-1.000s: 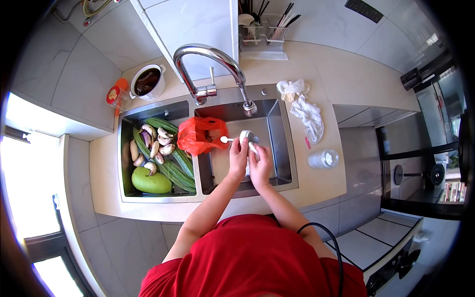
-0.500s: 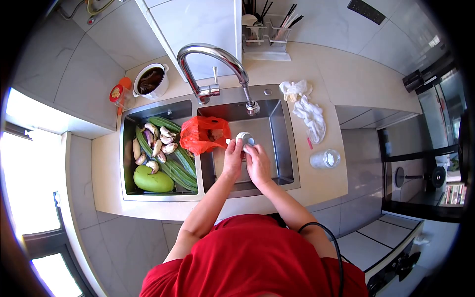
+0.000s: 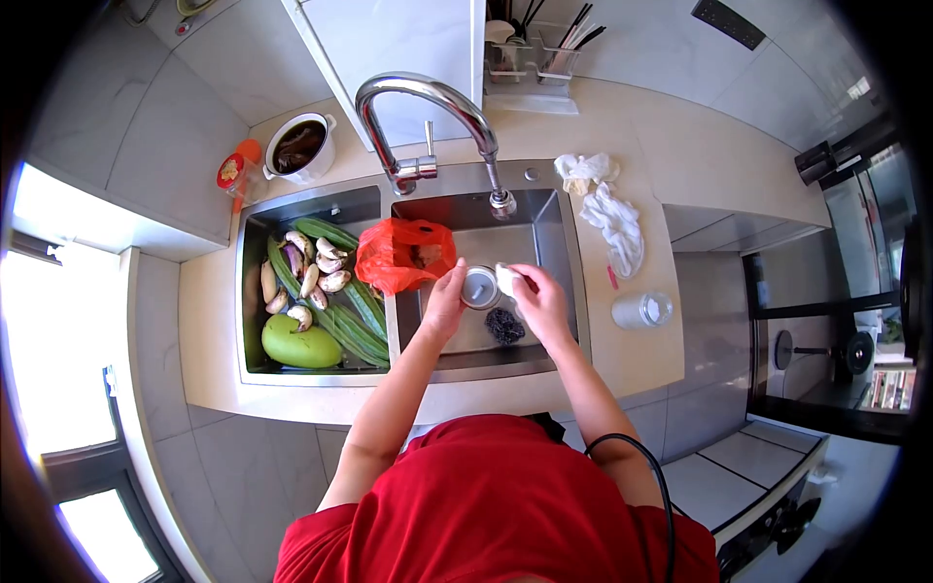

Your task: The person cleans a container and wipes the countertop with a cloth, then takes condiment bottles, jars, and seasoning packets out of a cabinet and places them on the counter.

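Observation:
Over the right sink basin, my left hand (image 3: 447,301) is closed on the edge of a round, pale-rimmed lid (image 3: 480,289) with a grey centre. Its open-looking face is turned up toward me. My right hand (image 3: 539,303) pinches a small white piece (image 3: 507,280) close to the lid's right side; what it is made of is unclear. Below the lid a black scouring pad (image 3: 505,326) lies on the basin floor. A red plastic bag (image 3: 403,255) sits left of my left hand, on the divider and partly in the basin.
The left basin holds long green gourds (image 3: 352,335), several purple-white eggplants (image 3: 328,260) and a large green gourd (image 3: 299,344). The faucet (image 3: 428,87) arches over the right basin. White cloths (image 3: 612,219) and a clear jar (image 3: 641,311) stand right; a pot (image 3: 299,151) stands back left.
My hands have moved apart. The white piece in my right hand now shows beside the lid, and the black scouring pad has come into view below.

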Demonstrator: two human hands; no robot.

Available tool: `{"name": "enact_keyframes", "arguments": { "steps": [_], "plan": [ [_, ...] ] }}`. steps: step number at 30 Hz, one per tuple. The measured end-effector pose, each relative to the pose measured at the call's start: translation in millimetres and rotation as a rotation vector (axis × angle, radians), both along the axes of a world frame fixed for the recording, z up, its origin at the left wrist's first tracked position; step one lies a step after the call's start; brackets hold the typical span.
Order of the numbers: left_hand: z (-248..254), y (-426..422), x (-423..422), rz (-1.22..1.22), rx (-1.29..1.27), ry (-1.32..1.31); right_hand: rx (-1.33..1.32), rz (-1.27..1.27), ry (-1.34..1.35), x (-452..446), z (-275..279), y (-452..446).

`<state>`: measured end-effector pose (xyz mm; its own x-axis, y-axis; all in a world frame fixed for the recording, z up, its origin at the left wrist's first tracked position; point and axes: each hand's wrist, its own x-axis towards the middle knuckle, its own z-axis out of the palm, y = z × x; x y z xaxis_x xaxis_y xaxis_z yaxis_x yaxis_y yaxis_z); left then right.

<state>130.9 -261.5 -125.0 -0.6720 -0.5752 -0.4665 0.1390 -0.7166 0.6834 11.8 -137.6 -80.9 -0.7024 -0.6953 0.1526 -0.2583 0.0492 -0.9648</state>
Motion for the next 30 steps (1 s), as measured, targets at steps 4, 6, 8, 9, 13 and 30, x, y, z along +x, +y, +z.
{"name": "enact_keyframes", "arguments": {
  "steps": [4,6,8,9,13,30],
  "plan": [
    [-10.0,9.3,-9.9,-0.027,-0.208,-0.182,0.061,0.204,0.422,8.6,-2.8,-18.1],
    [-9.8,13.2,-13.8,0.085,-0.17,-0.146,0.028,0.165,0.494,12.9,-7.5,-15.1],
    [-8.5,15.0,-11.6,0.095,-0.112,-0.152,0.003,0.194,0.48,12.1,-12.9,-7.9],
    [-12.3,12.5,-11.2,0.089,-0.091,-0.169,-0.014,0.192,0.471,11.9,-15.2,-4.7],
    [-19.7,25.6,-6.8,0.171,0.087,-0.165,0.057,0.171,0.432,25.1,-25.5,8.8],
    [-32.5,20.2,-21.8,0.422,0.31,-0.113,0.103,-0.01,0.256,60.6,-37.2,11.2]
  ]
}}
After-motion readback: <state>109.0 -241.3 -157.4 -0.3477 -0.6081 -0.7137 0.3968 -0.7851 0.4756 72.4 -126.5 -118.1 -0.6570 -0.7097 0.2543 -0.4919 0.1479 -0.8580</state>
